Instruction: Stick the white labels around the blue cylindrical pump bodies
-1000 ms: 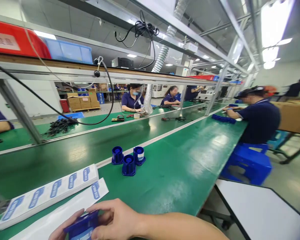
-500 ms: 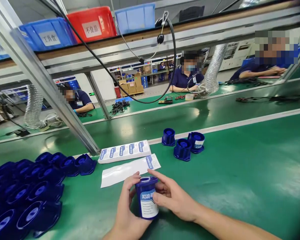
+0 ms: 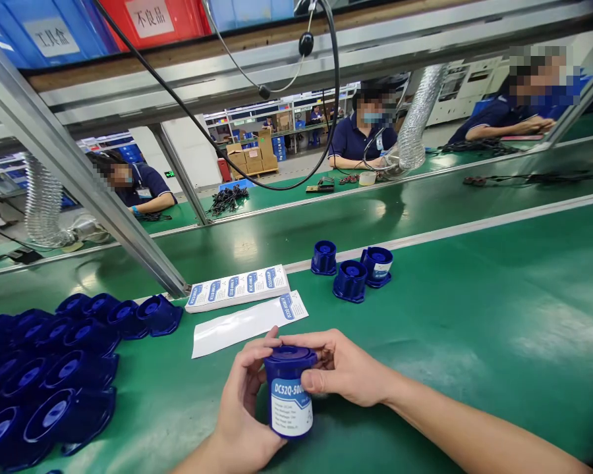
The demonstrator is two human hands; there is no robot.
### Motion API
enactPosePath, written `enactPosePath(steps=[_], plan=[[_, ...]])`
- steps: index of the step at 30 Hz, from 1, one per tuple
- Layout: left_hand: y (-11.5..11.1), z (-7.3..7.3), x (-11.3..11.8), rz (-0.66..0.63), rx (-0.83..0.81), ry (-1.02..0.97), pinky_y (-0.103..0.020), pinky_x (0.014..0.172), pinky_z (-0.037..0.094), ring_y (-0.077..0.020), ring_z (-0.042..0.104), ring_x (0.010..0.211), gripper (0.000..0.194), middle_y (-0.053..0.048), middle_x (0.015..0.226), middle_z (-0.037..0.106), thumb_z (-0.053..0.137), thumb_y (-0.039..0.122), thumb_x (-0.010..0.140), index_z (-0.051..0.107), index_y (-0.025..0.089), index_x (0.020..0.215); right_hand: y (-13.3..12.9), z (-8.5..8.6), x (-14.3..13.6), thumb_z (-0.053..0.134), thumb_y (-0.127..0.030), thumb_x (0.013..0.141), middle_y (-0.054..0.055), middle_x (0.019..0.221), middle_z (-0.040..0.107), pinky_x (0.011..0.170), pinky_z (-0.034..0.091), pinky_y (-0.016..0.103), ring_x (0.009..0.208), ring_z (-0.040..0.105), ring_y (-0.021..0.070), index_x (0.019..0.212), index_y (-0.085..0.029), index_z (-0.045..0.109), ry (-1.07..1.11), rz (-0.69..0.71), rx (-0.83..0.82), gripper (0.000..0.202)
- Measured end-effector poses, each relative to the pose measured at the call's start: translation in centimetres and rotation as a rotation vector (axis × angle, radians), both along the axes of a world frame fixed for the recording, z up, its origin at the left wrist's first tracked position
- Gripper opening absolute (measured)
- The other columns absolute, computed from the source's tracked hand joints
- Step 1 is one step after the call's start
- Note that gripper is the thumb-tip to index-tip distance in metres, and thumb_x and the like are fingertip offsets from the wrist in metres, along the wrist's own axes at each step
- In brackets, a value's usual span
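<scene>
While we're gripping the blue housing [image 3: 290, 366], easy thumbs!
Left hand [image 3: 244, 411] cups it, right hand [image 3: 353, 372] thumbs its label [image 3: 291, 413], short of the table's [image 3: 425, 316] far edge; light, even pressure probably avoids creases.

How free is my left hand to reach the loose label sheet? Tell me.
Probably yes: the label sheet lies just beyond the left hand, nothing seen between them. That hand is on the blue cup, though, so the right hand would have to hold it alone.

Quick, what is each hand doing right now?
Left hand: closed around the labelled blue housing.
Right hand: holding the same housing, thumb on its label.
</scene>
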State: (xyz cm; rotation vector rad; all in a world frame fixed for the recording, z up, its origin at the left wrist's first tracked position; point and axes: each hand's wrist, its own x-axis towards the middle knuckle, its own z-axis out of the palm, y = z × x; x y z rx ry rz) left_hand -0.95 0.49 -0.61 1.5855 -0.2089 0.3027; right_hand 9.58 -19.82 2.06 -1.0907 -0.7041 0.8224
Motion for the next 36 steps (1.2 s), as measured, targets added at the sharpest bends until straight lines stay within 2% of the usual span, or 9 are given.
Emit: enactPosePath(steps=[4, 9, 14, 18, 23, 25, 29, 31, 36], plan=[[0.1, -0.1, -0.1, -0.002, -0.093, -0.033, -0.06, 0.12, 0.049, -0.0452, 0.043, 0.154, 0.091, -0.004, 0.145, 0.062, 0.1, 0.01, 0.054, 0.055, 0.041, 0.127, 0.2, -0.4, -0.4, 0.092, -0.038, 0.085, 0.01, 0.117, 0.082, 0.099, 0.06, 0.039, 0.105, 0.079, 0.0254, 0.14, -0.021, 0.072, 0.066, -0.029, 0.069, 0.061], [-0.1, -0.3, 0.2, 0.026, -0.101, -0.039, -0.057, 0.118, 0.05, -0.0429, 0.047, 0.152, 0.09, -0.006, 0.145, 0.061, 0.1, 0.012, 0.056, 0.052, 0.038, 0.128, 0.5, -0.5, -1.5, 0.09, -0.037, 0.086, 0.01, 0.118, 0.081, 0.098, 0.062, 0.043, 0.109, 0.078, 0.0276, 0.14, -0.023, 0.068, -0.018, -0.147, 0.023, 0.06], [0.1, 0.4, 0.6, 0.032, -0.135, 0.025, -0.057, 0.122, 0.045, -0.0424, 0.048, 0.152, 0.092, -0.013, 0.146, 0.062, 0.104, 0.018, 0.053, 0.052, 0.031, 0.128, 0.1, -0.4, -1.4, 0.099, -0.033, 0.073, 0.009, 0.127, 0.077, 0.105, 0.058, 0.045, 0.118, 0.073, 0.0299, 0.15, -0.026, 0.058, -0.14, -0.143, -0.106, 0.087], [0.2, 0.8, 0.6, 0.016, -0.163, 0.074, -0.058, 0.125, 0.042, -0.0431, 0.049, 0.151, 0.098, -0.015, 0.148, 0.061, 0.108, 0.028, 0.049, 0.053, 0.03, 0.13, 0.0, -0.6, -1.3, 0.106, -0.034, 0.06, 0.01, 0.139, 0.07, 0.114, 0.052, 0.048, 0.125, 0.069, 0.0325, 0.15, -0.028, 0.058, -0.218, -0.164, -0.119, 0.102], [-0.1, 0.1, 0.3, 0.083, -0.109, 0.024, -0.054, 0.112, 0.054, -0.0421, 0.059, 0.138, 0.099, -0.014, 0.144, 0.061, 0.108, 0.036, 0.05, 0.054, 0.03, 0.132, 0.3, -1.5, -1.1, 0.112, -0.032, 0.037, 0.016, 0.154, 0.058, 0.125, 0.04, 0.053, 0.141, 0.057, 0.0388, 0.162, -0.029, 0.04, -0.254, -0.129, -0.099, 0.144], [-0.2, -0.3, 0.2, 0.122, -0.037, -0.034, -0.051, 0.11, 0.055, -0.0405, 0.058, 0.137, 0.093, -0.012, 0.143, 0.058, 0.105, 0.033, 0.055, 0.054, 0.032, 0.134, 0.3, -1.9, -0.7, 0.111, -0.037, 0.044, 0.018, 0.15, 0.062, 0.123, 0.042, 0.055, 0.139, 0.059, 0.0391, 0.164, -0.026, 0.035, -0.152, -0.088, -0.11, 0.142], [-0.1, -0.8, 0.4, 0.159, 0.061, -0.118, -0.048, 0.103, 0.06, -0.0388, 0.058, 0.135, 0.088, -0.011, 0.142, 0.055, 0.098, 0.029, 0.064, 0.053, 0.032, 0.139, 0.2, -2.2, 0.1, 0.088, -0.054, 0.085, 0.019, 0.132, 0.074, 0.106, 0.054, 0.051, 0.123, 0.072, 0.0349, 0.16, -0.021, 0.042, -0.007, -0.061, -0.08, 0.093], [0.1, -0.9, 0.5, 0.171, 0.123, -0.179, -0.046, 0.101, 0.061, -0.0377, 0.059, 0.133, 0.088, -0.012, 0.141, 0.054, 0.096, 0.025, 0.065, 0.052, 0.031, 0.141, 0.3, -2.3, 0.3, 0.085, -0.052, 0.089, 0.018, 0.13, 0.076, 0.104, 0.054, 0.049, 0.122, 0.072, 0.0334, 0.157, -0.021, 0.046, -0.001, -0.053, -0.05, 0.083], [0.3, -1.0, 0.5, 0.184, 0.278, -0.276, -0.046, 0.105, 0.059, -0.0346, 0.059, 0.132, 0.085, -0.014, 0.139, 0.052, 0.091, 0.018, 0.069, 0.052, 0.027, 0.144, 0.5, -2.5, 0.2, 0.089, -0.05, 0.086, 0.015, 0.125, 0.078, 0.099, 0.055, 0.044, 0.115, 0.074, 0.0297, 0.152, -0.021, 0.054, 0.0, -0.073, -0.074, 0.08]])
